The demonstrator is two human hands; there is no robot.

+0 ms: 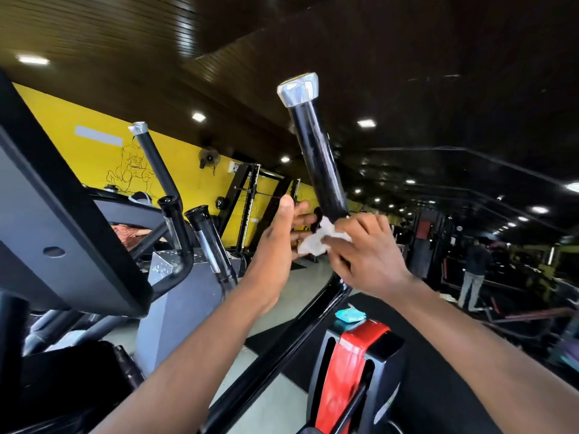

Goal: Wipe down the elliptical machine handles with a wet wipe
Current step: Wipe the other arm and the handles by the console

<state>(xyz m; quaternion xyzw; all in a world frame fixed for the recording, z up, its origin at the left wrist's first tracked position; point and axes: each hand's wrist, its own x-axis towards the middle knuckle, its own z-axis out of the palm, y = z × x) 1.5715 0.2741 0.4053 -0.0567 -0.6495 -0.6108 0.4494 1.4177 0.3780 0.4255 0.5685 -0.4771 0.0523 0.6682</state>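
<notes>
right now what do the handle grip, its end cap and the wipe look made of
Handle grip: glossy black, probably plastic or wet rubber, judging by streaky reflections.
End cap: silvery, metal or chromed plastic; bright highlights.
Wipe: thin white nonwoven fabric, crumpled softly, held by the right hand.

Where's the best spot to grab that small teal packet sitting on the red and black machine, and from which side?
Probably from above, pinching the teal packet across its short edges. It lies flat on top of the machine, so only its top and edges are open to fingers.
</notes>
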